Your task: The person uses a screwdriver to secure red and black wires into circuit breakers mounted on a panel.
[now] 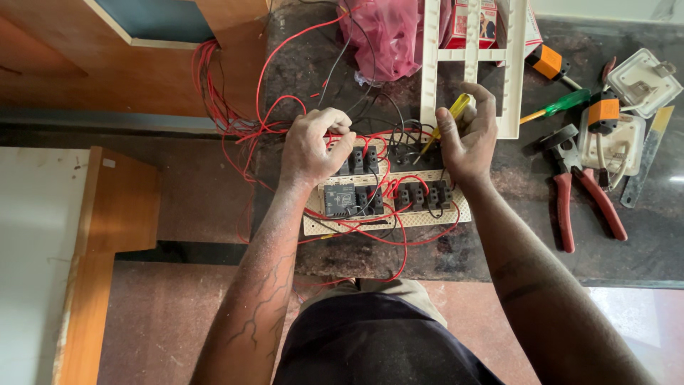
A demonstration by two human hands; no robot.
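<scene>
**Wiring the back of a switch plate**

At the centre of the frame a cream switch plate (388, 217) lies face down on the dark stone worktop (499, 242), its black switch modules (420, 194) laced with red wires (370, 232). The left hand (313, 146) is closed, pinching a red wire at the upper left modules. The right hand (470, 139) grips a yellow-handled screwdriver (445, 121), its tip down at the upper right modules.

The step in hand looks like fastening a wire end into a terminal. The next move would seem to call for a steady wire and the tip seated squarely on the screw.

At right lie red-handled pliers (584, 196) and a green-handled screwdriver (563, 105); a white frame (509, 71) stands above.
</scene>
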